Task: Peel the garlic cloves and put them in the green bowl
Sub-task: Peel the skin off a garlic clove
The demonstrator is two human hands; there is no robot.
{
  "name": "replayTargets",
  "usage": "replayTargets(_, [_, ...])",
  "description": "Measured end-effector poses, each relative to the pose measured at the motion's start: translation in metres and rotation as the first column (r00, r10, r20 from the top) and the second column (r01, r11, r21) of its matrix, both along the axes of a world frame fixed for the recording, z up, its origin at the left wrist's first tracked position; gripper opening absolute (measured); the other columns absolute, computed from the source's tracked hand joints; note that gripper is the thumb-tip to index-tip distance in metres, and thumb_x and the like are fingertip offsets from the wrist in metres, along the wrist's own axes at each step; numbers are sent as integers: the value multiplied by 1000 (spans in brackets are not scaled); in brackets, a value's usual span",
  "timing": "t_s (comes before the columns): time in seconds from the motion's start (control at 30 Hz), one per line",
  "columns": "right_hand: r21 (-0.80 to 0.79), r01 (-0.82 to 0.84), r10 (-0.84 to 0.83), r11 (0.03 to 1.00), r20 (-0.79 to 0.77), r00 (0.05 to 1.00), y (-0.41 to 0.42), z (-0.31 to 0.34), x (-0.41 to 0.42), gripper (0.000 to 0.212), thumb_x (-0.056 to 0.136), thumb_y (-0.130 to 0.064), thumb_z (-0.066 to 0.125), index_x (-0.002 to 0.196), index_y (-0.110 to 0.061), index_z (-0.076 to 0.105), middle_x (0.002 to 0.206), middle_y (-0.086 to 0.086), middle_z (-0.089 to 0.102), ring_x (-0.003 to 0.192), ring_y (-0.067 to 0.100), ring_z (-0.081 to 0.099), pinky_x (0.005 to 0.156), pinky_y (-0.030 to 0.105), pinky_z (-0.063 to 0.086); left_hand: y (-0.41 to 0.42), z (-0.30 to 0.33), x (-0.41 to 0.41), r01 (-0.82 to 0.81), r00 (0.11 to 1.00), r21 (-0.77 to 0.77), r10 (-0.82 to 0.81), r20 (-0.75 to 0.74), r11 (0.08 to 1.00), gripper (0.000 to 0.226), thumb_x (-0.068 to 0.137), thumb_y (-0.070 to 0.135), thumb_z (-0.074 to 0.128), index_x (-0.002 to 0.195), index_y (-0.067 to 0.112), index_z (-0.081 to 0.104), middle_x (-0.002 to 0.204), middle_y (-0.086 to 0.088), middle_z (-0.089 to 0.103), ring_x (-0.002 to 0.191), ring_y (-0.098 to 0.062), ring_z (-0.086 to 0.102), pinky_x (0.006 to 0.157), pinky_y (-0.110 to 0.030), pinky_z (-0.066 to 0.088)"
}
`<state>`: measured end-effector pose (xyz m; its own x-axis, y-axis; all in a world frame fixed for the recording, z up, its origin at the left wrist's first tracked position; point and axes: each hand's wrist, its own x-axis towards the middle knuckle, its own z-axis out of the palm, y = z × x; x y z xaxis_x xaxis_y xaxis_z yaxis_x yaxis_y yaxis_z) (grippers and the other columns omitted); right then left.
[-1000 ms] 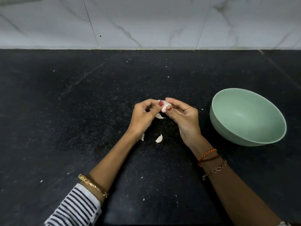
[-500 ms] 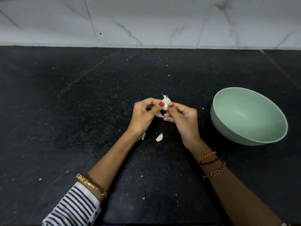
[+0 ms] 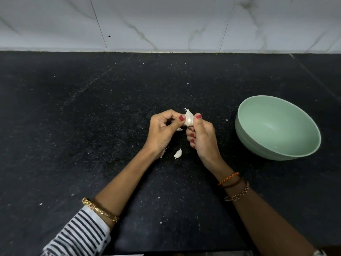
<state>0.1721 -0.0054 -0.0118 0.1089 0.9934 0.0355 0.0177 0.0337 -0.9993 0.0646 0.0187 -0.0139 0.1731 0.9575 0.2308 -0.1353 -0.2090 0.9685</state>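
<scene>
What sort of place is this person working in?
Most likely a home kitchen: a black speckled stone countertop runs up to a white marble-patterned tiled wall, and a pale green round bowl stands beside hands peeling a white garlic clove.

We see a matt, speckled black stone counter (image 3: 92,126), glossy veined marble-look wall tiles (image 3: 166,23) at twelve o'clock, a smooth satin green bowl (image 3: 247,137) at three, and a papery-skinned garlic clove (image 3: 189,119).

bowl (image 3: 258,145) right of hands (image 3: 184,133) — apart
</scene>
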Motion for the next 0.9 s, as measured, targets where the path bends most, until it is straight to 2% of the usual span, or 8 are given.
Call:
replayTargets(0.13, [-63, -18, 12, 998, -96, 995, -3, 7, 0, 47, 99, -30, 28, 59, -20, 50, 41, -13, 32, 36, -2, 27, 34, 11, 20, 0, -2, 0, -10, 1000, 30, 10, 22, 1000, 18, 79, 18, 63, 64, 24, 70, 65, 9, 67, 67, -4, 60, 66, -17, 47])
replayTargets(0.23, [-105, -10, -5, 994, -144, 990, -3, 10, 0, 53, 99, -30, 30, 50, -24, 47, 41, -12, 31, 35, -1, 25, 33, 12, 18, 0, -1, 0, 3, 1000, 59, -5, 30, 998, 14, 77, 24, 65, 65, 26, 71, 67, 10, 67, 70, -4, 61, 68, -17, 46])
replayTargets(0.4, [-211, -3, -27, 978, -142, 990, 0, 13, 2, 49, 99, -32, 34, 53, -16, 40, 38, -12, 31, 32, 0, 25, 32, 14, 18, 1, -2, 0, 0, 1000, 116, -2, 13, 993, 10, 74, 31, 64, 69, 30, 72, 71, 12, 68, 77, -8, 60, 73, -20, 46])
replayTargets(0.57, [-95, 18, -29, 995, -118, 993, 3, 7, 2, 33, 97, -16, 39, 71, -11, 58, 55, -2, 54, 44, 2, 45, 40, 16, 38, 5, -1, -6, -119, 993, 148, 120, 1, 982, 4, 79, 21, 65, 77, 19, 68, 73, 12, 69, 75, -12, 62, 70, -22, 49])
replayTargets(0.67, [-33, -27, 24, 999, -103, 994, 3, 6, 3, 30, 95, -6, 40, 81, -17, 64, 66, -1, 61, 54, 2, 50, 49, 15, 44, 8, -4, -13, -114, 983, 205, 140, -116, 972, 4, 78, 28, 65, 79, 26, 69, 76, 12, 69, 83, -24, 61, 75, -29, 48])
replayTargets(0.77, [-37, -28, 24, 999, -104, 994, 3, 6, 3, 30, 97, -20, 39, 82, -17, 65, 74, 2, 65, 64, 7, 55, 54, 17, 47, 8, -3, -18, -92, 965, 232, 144, -220, 968, 2, 74, 35, 65, 75, 34, 67, 72, 17, 66, 85, -11, 54, 74, -16, 43])
replayTargets(0.83, [9, -15, 15, 1000, -49, 999, 2, 3, 2, 30, 94, -30, 42, 84, -18, 67, 77, -3, 66, 69, 4, 59, 58, 17, 47, 6, -1, -18, -104, 963, 218, 153, -222, 970, 8, 77, 22, 69, 72, 28, 66, 71, 11, 64, 80, -4, 52, 64, -11, 41])
replayTargets(0.9, [67, -7, 8, 998, -13, 1000, 1, 1, 2, 22, 90, -29, 48, 89, -18, 68, 79, -8, 66, 73, 0, 61, 62, 16, 46, 6, -1, -18, -110, 965, 207, 154, -213, 972, 14, 80, 13, 68, 71, 23, 66, 72, 3, 63, 73, 0, 52, 57, -13, 41])
